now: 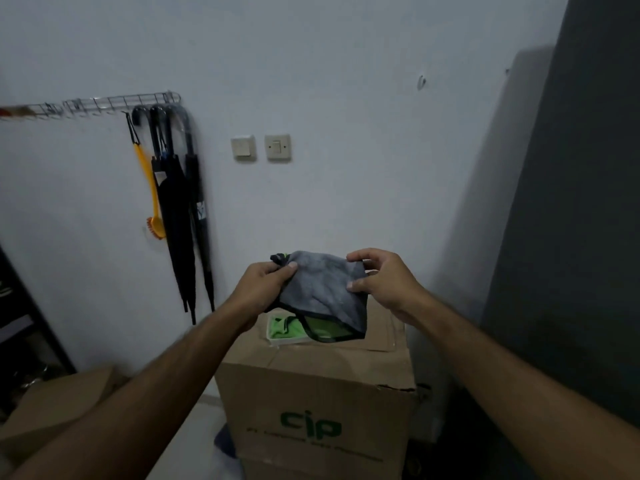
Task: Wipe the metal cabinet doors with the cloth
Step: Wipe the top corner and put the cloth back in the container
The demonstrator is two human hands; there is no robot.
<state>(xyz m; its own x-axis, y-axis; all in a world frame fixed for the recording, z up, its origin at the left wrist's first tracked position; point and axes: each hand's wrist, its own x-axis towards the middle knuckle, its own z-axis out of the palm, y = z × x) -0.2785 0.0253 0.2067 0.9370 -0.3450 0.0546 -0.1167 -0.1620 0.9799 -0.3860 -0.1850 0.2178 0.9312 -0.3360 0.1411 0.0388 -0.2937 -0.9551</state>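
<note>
A grey cloth (320,289) with a dark hem and a green underside hangs between both hands above a cardboard box. My left hand (265,289) pinches its upper left corner. My right hand (377,280) grips its right edge between thumb and fingers. At the far right a dark grey upright panel (571,237) fills the edge of the view; it may be the side of the metal cabinet, and no doors show.
A brown cardboard box (318,393) printed "cip" stands below the hands with a green item (285,329) on its lid. Black umbrellas (180,216) and an orange brush (152,202) hang from a wall rack at left. Two wall switches (261,147) are straight ahead. Another box (59,403) lies lower left.
</note>
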